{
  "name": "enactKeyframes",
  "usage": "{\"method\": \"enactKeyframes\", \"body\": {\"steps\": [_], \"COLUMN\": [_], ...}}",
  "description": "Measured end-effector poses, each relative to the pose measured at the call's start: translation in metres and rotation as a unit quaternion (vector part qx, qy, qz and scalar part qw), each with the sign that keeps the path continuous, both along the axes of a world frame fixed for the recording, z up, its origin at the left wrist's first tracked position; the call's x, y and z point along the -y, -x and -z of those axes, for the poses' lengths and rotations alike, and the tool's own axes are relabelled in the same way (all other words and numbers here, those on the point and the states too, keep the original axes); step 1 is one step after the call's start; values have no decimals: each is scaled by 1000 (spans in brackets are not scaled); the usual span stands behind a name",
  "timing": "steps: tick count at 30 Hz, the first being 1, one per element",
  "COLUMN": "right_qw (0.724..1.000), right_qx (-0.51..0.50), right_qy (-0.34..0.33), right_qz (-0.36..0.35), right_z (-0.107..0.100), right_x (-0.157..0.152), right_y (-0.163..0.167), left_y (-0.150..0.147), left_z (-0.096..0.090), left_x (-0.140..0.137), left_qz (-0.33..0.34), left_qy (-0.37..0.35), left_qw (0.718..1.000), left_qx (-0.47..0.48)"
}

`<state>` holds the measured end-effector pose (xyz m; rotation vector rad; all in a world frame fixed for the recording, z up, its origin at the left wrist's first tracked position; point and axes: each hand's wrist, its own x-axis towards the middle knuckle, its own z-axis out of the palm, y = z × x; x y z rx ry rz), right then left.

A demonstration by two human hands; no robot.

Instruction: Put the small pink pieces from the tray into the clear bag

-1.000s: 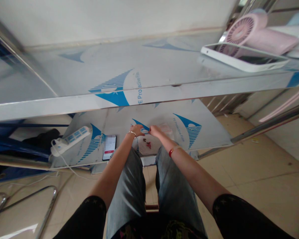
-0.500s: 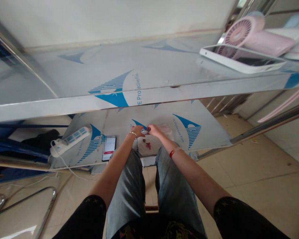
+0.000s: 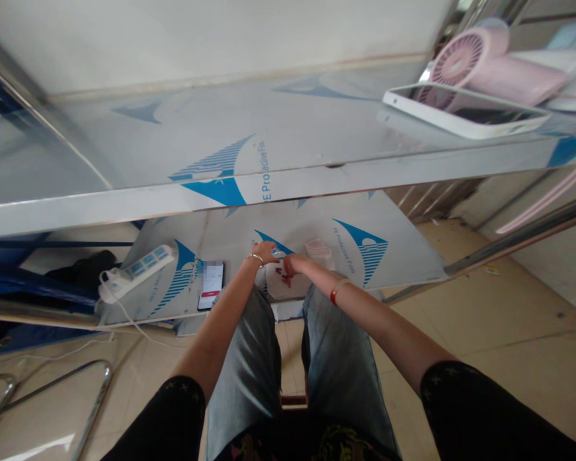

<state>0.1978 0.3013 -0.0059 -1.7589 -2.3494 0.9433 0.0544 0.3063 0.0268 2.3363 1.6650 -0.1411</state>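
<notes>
My left hand (image 3: 265,251) is closed around a small, shiny, bluish-silver item (image 3: 278,253), too small to name. My right hand (image 3: 295,264) points down over a pale, flat pad or tray (image 3: 287,291). Its fingers are pinched together at several small dark-red pieces (image 3: 284,278) lying there; whether one is between the fingertips is hidden. Just right of my right hand lies a clear packet with pinkish stripes (image 3: 319,251). All of this rests on the lower metal shelf (image 3: 235,256), in front of my knees.
Left on the lower shelf are a phone (image 3: 211,286) and a white power strip (image 3: 148,266) with a cable. An upper shelf (image 3: 307,144) crosses above my hands, carrying a white-framed tablet-like item (image 3: 465,118) and a pink handheld fan (image 3: 494,70).
My right hand has moved from the shiny item in my left hand down toward me, onto the red pieces. My left hand has stayed in place with the item.
</notes>
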Motion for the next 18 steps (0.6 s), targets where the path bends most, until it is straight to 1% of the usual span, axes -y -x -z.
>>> {"method": "enactKeyframes", "body": {"steps": [3,8,10,13,15,18], "right_qw": [997,995,997,998,997,992], "right_qx": [70,79,65,37,19,-12], "right_qy": [28,7,-10,-43,-76,-125], "right_qz": [-33,-54,-42,-4,13,16], "right_z": [-1,-4,-5,-10,-14,-20], "right_x": [2,3,1,-4,-6,-6], "right_y": [2,-7,-15,-25,-27,-24], "left_y": [0,0,0,0,-1,-1], "left_z": [0,3,3,3,2,0], "left_x": [0,-1,-2,-1,-1,0], "left_qz": [-3,-5,-5,-6,-8,-7], "left_qy": [0,-2,3,14,16,15], "left_qw": [1000,1000,1000,1000,1000,1000], "left_qx": [-21,-16,-14,-13,-12,-9]}}
